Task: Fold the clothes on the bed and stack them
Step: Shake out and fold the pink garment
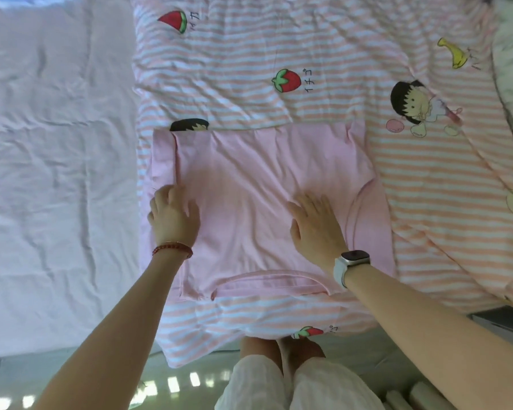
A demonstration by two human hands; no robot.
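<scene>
A striped quilt [323, 48] covers the bed; on it, near the front edge, lies the pink shirt [249, 179], partly folded. It looks light, limp and creasing, best taken at its side edges. The right hand [317, 229] presses flat, fingers straight; the left hand [174, 217] rests at the left fold, fingers bent, grip unclear.

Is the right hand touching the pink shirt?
Touching. The head view shows the right hand lying flat, fingers spread, on the pink shirt.

Bare forearms, red bead bracelet [172, 249], white-strapped smartwatch [351, 266], white trousers [296, 386]
</scene>
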